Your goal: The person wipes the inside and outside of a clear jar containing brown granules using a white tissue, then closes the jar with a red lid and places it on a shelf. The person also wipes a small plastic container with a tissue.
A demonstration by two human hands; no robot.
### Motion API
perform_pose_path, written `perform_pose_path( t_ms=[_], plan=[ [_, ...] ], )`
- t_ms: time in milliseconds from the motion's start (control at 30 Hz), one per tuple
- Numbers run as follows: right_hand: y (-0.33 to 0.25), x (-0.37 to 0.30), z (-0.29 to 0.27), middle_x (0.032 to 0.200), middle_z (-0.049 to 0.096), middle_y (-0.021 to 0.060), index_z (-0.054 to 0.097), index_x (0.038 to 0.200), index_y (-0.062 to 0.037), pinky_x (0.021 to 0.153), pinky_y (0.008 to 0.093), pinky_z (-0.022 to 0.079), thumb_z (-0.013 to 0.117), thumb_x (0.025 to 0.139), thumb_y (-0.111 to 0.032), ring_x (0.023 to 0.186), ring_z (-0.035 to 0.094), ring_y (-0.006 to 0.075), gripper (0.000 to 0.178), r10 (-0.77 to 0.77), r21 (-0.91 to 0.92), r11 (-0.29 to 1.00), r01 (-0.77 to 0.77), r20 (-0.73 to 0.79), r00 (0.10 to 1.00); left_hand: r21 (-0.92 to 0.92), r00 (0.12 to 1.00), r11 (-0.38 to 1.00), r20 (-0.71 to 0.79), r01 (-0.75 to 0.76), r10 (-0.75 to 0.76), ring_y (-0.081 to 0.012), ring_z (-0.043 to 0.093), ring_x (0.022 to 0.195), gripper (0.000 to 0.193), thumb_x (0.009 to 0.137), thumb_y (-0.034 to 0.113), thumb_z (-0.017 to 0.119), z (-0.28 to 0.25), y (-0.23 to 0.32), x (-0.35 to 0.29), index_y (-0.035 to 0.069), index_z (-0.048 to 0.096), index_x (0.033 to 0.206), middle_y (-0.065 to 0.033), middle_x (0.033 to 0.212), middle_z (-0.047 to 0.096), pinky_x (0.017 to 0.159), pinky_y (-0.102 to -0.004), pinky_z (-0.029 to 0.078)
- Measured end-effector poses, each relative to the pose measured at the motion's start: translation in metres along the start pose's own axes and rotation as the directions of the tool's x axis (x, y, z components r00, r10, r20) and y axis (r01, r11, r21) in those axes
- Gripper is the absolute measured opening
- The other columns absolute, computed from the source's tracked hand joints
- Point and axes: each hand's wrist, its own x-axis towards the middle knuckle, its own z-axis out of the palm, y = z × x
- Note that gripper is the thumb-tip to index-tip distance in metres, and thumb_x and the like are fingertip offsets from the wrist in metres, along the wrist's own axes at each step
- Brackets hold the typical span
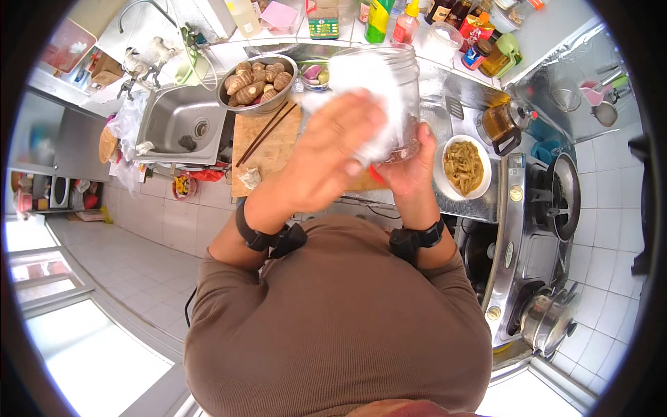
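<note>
A clear glass jar with a threaded mouth is held up above the counter. My right hand is closed around its lower end. Pressed to the jar's left side is a white paper towel or cloth; blur hides which. My left hand grips it, its fingers smeared by motion. Something red shows beside my right palm, too covered to name. Under my left hand lies a wooden cutting board with dark chopsticks and a crumpled white tissue.
A metal bowl of brown root vegetables stands beside the sink. To the right are a white bowl of cooked food, a glass teapot and a gas stove bearing a pan and pot. Bottles line the back ledge.
</note>
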Motion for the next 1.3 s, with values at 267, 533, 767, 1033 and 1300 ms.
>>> perform_pose_path(
  t_ms=[267, 533, 767, 1033, 1300],
  plan=[
    [0.007, -0.008, 0.002, 0.134, 0.058, 0.0103, 0.049, 0.137, -0.0046, 0.099, 0.0390, 0.051, 0.055, 0.094, -0.038, 0.122, 0.058, 0.0235, 0.055, -0.059, 0.023, 0.998, 0.056, 0.151, 0.987, 0.489, 0.954, 0.835, -0.020, -0.252, 0.299, -0.0190, 0.047, 0.136, 0.041, 0.087, 0.023, 0.053, 0.018, 0.007, 0.023, 0.007, 0.065, 0.123, -0.0075, 0.138, 0.059, 0.117, -0.0433, 0.020],
    [0.002, -0.019, 0.011, 0.118, 0.066, 0.0140, 0.056, 0.128, -0.0009, 0.095, 0.0380, 0.054, 0.056, 0.091, -0.046, 0.104, 0.066, 0.0269, 0.058, -0.139, 0.221, 0.970, 0.098, 0.181, 0.974, 0.356, 0.918, 0.851, 0.056, -0.387, 0.394, -0.0182, 0.049, 0.132, 0.044, 0.084, 0.020, 0.057, 0.040, 0.007, -0.008, 0.009, 0.066, 0.125, -0.0061, 0.136, 0.060, 0.118, -0.0403, 0.023],
    [0.006, -0.014, 0.039, 0.127, 0.062, 0.0165, 0.054, 0.131, 0.0010, 0.102, 0.0410, 0.048, 0.060, 0.087, -0.046, 0.116, 0.061, 0.0284, 0.064, -0.325, -0.077, 0.941, 0.329, 0.068, 0.943, 0.214, 0.952, 0.967, -0.241, -0.135, 0.186, -0.0452, 0.027, 0.141, 0.049, 0.089, 0.029, 0.058, 0.048, 0.001, 0.008, 0.013, 0.061, 0.135, -0.0180, 0.152, 0.039, 0.114, -0.0586, 0.020],
    [-0.003, -0.009, 0.046, 0.120, 0.060, 0.0150, 0.044, 0.135, -0.0063, 0.094, 0.0363, 0.053, 0.052, 0.094, -0.025, 0.110, 0.062, 0.0251, 0.046, -0.319, -0.106, 0.943, 0.316, -0.009, 0.948, 0.328, 0.961, 0.932, -0.169, -0.156, 0.220, -0.0368, 0.024, 0.147, 0.049, 0.087, 0.026, 0.056, 0.056, 0.021, 0.015, 0.013, 0.063, 0.134, -0.0108, 0.147, 0.048, 0.119, -0.0558, 0.009],
    [0.009, -0.008, 0.062, 0.130, 0.046, 0.0139, 0.025, 0.143, -0.0082, 0.102, 0.0399, 0.045, 0.076, 0.070, -0.013, 0.118, 0.052, 0.0254, 0.090, -0.634, -0.362, 0.679, 0.638, 0.147, 0.759, -0.157, 0.889, 0.988, -0.452, 0.008, -0.079, -0.0427, 0.010, 0.147, 0.079, 0.096, 0.031, 0.054, 0.048, 0.014, 0.041, -0.004, 0.013, 0.154, -0.0353, 0.157, 0.002, 0.117, -0.0515, 0.011]
  ],
)
